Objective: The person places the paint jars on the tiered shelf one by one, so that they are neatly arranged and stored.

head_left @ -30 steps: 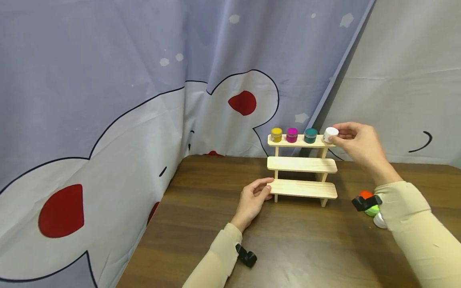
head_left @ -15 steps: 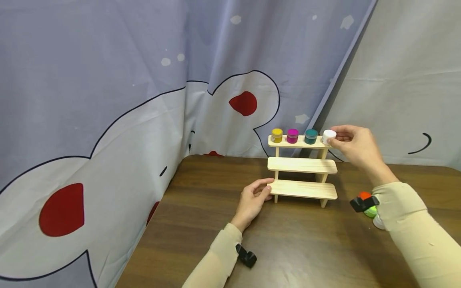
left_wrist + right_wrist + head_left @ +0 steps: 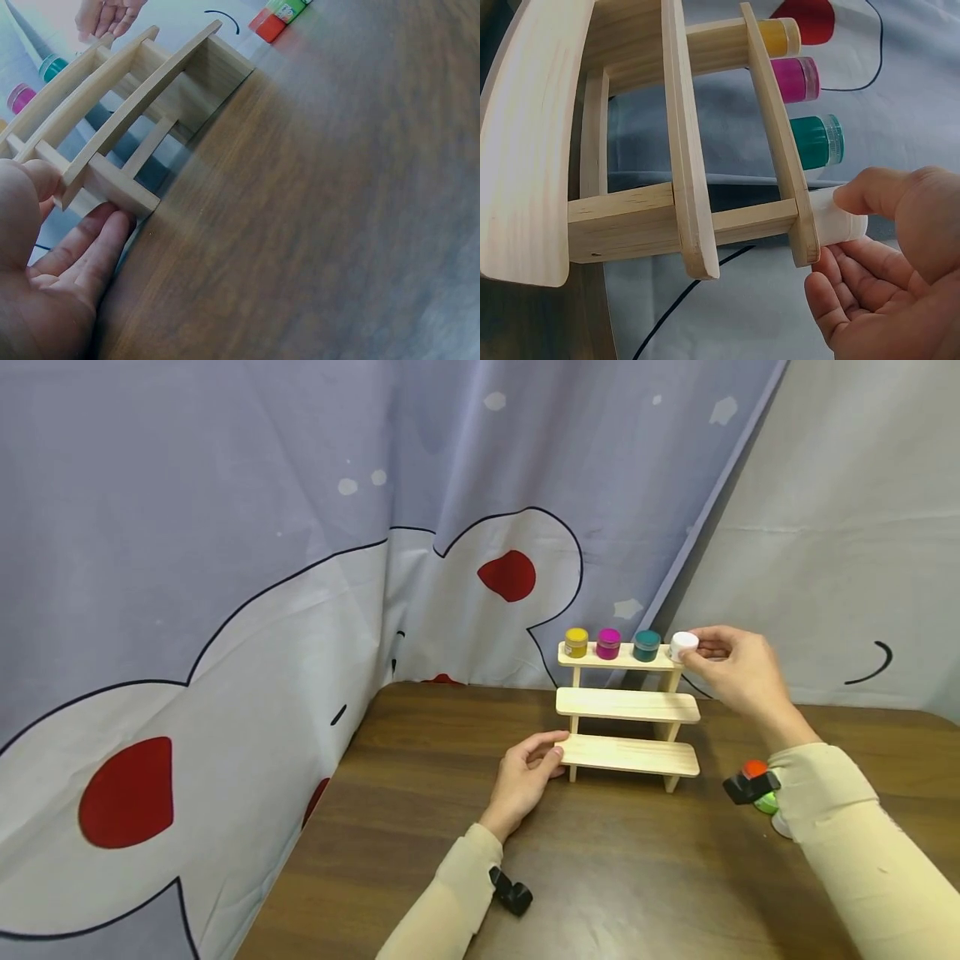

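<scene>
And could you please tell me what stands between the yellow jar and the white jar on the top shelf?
In the head view, a magenta jar and a teal jar stand between the yellow jar and the white jar.

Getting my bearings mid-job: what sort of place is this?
Probably an indoor tabletop workspace, perhaps a screened-off corner: a wood-grain table, printed fabric hung behind it, and a three-tier wooden rack with small jars on top.

White jar (image 3: 682,647); pale wood-grained rack (image 3: 628,754)
</scene>
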Tool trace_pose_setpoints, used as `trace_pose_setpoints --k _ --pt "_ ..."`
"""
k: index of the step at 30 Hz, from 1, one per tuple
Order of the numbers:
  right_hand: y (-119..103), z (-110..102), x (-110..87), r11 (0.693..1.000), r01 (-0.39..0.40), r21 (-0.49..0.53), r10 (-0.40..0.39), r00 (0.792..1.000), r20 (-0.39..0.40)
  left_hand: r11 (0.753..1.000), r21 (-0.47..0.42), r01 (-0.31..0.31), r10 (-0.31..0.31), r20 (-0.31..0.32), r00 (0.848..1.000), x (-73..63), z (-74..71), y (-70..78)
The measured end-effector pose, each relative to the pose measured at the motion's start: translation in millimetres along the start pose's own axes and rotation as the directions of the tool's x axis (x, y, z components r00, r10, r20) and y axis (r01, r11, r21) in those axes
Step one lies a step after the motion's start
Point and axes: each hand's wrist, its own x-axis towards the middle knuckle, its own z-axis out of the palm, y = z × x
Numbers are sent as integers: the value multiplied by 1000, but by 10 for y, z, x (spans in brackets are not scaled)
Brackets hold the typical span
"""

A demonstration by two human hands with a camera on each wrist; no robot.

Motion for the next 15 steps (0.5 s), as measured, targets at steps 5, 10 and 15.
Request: trace_pose_setpoints --k 5,10,15 --pt "6 9 -7 1000 2 9 -2 1000 -6 1000 -3 -2 2 -4 1000 -1 -5 -5" --pt "19 5 -25 1000 17 21 -17 1000 -11 1000 -9 -1 1 -1 1000 0 -1 2" --pt "28 2 -43 999 24 31 -25 1000 6 1000 -4 6 -6 3 1000 -2 -6 4"
